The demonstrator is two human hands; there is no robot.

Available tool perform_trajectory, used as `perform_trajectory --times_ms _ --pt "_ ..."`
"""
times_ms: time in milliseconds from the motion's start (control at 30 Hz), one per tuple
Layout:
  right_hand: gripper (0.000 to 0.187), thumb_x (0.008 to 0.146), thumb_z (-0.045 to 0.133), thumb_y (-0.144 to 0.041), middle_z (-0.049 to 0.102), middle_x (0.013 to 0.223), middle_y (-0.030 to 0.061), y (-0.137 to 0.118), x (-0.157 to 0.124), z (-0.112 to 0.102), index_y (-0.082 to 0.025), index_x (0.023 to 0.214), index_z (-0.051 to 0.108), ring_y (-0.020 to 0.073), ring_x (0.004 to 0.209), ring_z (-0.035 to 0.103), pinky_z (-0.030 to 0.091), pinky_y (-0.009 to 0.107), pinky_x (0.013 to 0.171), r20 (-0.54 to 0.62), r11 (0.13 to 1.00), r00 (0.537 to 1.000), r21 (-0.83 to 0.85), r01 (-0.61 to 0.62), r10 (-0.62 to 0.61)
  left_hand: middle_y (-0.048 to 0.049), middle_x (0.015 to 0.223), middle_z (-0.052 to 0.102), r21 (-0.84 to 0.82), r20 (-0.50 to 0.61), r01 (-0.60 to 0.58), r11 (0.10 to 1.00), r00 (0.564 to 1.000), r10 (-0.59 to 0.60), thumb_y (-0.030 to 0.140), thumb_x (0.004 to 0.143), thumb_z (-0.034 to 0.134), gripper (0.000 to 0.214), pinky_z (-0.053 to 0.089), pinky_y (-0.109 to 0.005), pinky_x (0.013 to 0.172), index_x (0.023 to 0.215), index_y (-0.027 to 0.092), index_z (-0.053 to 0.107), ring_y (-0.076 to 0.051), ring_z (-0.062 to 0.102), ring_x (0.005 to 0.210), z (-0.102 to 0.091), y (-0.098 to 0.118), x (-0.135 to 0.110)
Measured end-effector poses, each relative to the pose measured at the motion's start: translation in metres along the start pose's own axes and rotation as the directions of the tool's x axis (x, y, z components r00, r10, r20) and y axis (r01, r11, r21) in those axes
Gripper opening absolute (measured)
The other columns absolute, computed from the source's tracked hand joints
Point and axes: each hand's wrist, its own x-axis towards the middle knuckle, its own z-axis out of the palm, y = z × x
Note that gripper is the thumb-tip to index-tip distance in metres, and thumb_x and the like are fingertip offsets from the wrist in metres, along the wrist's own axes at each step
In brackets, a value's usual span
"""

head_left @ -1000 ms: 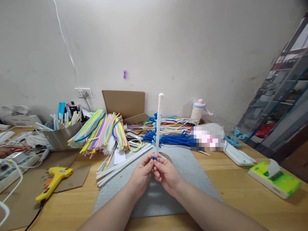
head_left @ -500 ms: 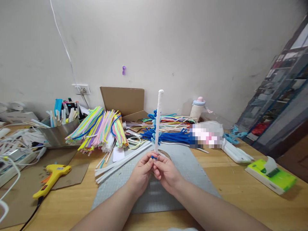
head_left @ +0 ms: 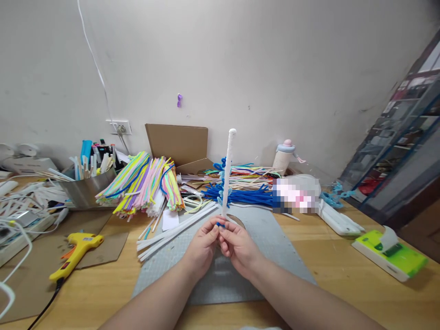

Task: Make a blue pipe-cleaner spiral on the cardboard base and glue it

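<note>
Between my fingertips a short blue pipe cleaner piece (head_left: 220,224) shows, mostly covered. My left hand (head_left: 202,245) pinches it from one side, thumb and fingers closed. From the other side my right hand (head_left: 239,245) closes on it too, the two hands touching. Right behind them rises an upright white rod (head_left: 227,174), wrapped in white, with blue curled loops (head_left: 220,165) along its left side. Its lower end is hidden by my fingers; a round brown edge (head_left: 238,222) shows there. Under my hands lies a grey cutting mat (head_left: 282,256).
Bundles of coloured pipe cleaners (head_left: 137,183) and blue ones (head_left: 252,196) lie at the back. White strips (head_left: 175,233) cross the mat's left edge. A yellow glue gun (head_left: 74,254) rests at left, a tissue pack (head_left: 390,254) at right. A bottle (head_left: 284,156) stands near the wall.
The view has shifted slightly, so the background sits a little further right. My hands keep the same pinch on the blue piece.
</note>
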Motion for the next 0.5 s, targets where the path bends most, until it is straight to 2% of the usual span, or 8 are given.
perform_trajectory --times_ms 67,167,333,500 --pt "0.030 0.071 0.074 -0.034 0.056 0.055 -0.0052 -0.0040 -0.0022 0.0027 -0.016 0.089 0.058 0.0040 0.039 0.048 0.038 0.012 0.035 0.096 1.000 0.995 0.013 -0.013 0.012 0.0043 0.053 0.057 -0.063 0.025 0.040 0.997 0.999 -0.038 0.029 0.083 0.062 0.021 0.048 -0.020 0.038 0.101 0.018 0.062 -0.010 0.053 0.037 -0.0018 0.0024 0.0003" --pt "0.029 0.080 0.064 -0.042 0.061 0.063 -0.0023 -0.0089 -0.0045 0.0046 -0.018 0.092 0.055 0.0076 0.044 0.055 0.046 0.016 0.038 0.194 0.999 0.980 0.025 -0.043 0.037 0.0048 0.051 0.055 -0.128 0.052 0.080 0.989 0.996 -0.074 0.031 0.087 0.056 0.026 0.049 -0.024 0.036 0.111 0.022 0.058 -0.012 0.054 0.037 -0.0046 0.0059 0.0002" --pt "0.030 0.080 0.064 -0.043 0.060 0.061 -0.0031 -0.0076 -0.0046 0.0024 -0.017 0.089 0.054 0.0078 0.041 0.054 0.046 0.017 0.036 0.145 0.999 0.989 -0.049 -0.021 0.028 0.0040 0.052 0.055 -0.122 0.059 0.135 0.983 0.990 -0.128 0.033 0.088 0.055 0.030 0.049 -0.024 0.036 0.115 0.020 0.057 -0.013 0.056 0.038 -0.0072 0.0061 -0.0008" --pt "0.029 0.077 0.067 -0.041 0.057 0.053 -0.0053 -0.0042 -0.0037 0.0020 -0.016 0.081 0.054 0.0052 0.034 0.047 0.038 0.013 0.030 0.117 0.993 0.993 -0.105 0.049 -0.037 0.0032 0.049 0.056 -0.115 0.082 0.145 0.983 0.987 -0.136 0.031 0.087 0.055 0.030 0.051 -0.027 0.039 0.112 0.015 0.058 -0.015 0.057 0.039 -0.0053 0.0030 -0.0013"
